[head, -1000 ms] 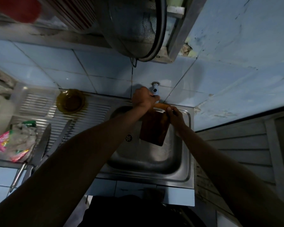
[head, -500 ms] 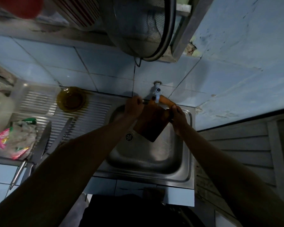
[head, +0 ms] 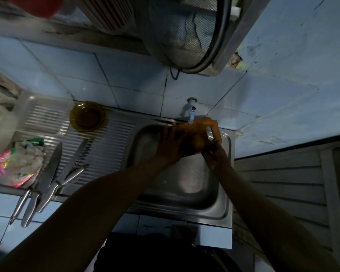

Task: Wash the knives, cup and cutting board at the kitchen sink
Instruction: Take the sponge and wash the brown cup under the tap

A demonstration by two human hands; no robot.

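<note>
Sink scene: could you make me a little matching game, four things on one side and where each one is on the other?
Things:
1. cutting board
2. knives
3. amber bowl
4. tap

Places:
A. on the tiled wall above the basin
B. lying side by side on the ribbed drainboard, handles toward the person
C. held over the basin, under the tap
D. at the back of the drainboard, near the wall

Pairs: 1-C, 2-B, 3-D, 4-A
</note>
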